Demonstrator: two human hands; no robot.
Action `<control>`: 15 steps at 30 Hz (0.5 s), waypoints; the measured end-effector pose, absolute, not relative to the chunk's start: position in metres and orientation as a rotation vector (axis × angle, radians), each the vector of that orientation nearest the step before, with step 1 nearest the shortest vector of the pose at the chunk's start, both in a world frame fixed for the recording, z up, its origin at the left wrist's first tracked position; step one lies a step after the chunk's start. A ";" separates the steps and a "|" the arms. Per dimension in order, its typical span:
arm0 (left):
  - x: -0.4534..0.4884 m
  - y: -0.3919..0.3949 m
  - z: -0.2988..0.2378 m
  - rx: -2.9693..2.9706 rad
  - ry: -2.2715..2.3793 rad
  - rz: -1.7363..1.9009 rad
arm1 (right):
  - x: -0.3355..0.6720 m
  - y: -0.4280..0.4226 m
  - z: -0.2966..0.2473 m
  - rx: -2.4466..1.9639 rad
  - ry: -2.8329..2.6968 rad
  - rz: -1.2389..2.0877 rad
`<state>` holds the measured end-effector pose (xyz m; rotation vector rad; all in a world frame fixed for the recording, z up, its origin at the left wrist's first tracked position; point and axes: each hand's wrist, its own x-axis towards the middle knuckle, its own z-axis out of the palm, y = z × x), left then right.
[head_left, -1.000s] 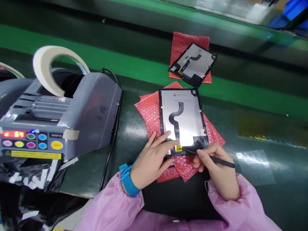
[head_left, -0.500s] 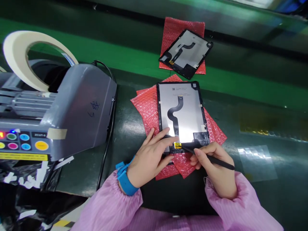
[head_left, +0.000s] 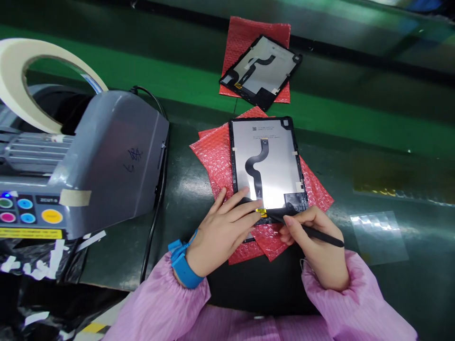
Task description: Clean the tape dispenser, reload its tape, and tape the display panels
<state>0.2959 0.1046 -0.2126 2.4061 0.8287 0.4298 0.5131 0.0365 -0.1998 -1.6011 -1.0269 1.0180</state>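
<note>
A tablet screen panel [head_left: 272,163] lies face down on red bubble wrap [head_left: 213,156], its black flex cable curving down the silver back. My left hand [head_left: 222,229] rests on the panel's near left corner, fingers stretched flat beside a small yellow tape patch [head_left: 262,212]. My right hand [head_left: 314,246] pinches a thin black stylus-like tool [head_left: 313,233], its tip touching the panel's near edge next to that patch.
A second panel [head_left: 261,71] lies on red bubble wrap farther back on the green belt. A grey tape dispenser [head_left: 95,161] with a white tape roll [head_left: 21,78] stands at left, its black cable [head_left: 156,199] trailing down. A clear film sheet [head_left: 378,234] lies at right.
The view has shifted, so everything sits a little higher and more to the left in the picture. Both hands stay at the panel's near edge with the tool tip by the yellow patch.
</note>
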 end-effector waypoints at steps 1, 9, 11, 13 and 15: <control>0.297 0.103 -0.214 2.425 0.839 0.426 | 0.514 0.037 -0.199 -1.617 -1.008 0.994; 0.311 0.076 -0.208 2.281 0.971 0.547 | 0.516 0.031 -0.188 -1.586 -0.927 0.886; 0.299 0.065 -0.204 1.952 0.979 0.745 | 0.518 0.024 -0.189 -1.551 -0.975 0.888; 0.277 0.054 -0.199 1.470 1.036 1.036 | 0.526 0.016 -0.197 -1.484 -1.000 0.870; 0.248 0.044 -0.195 0.959 1.092 1.284 | 0.539 0.009 -0.212 -1.412 -0.999 0.911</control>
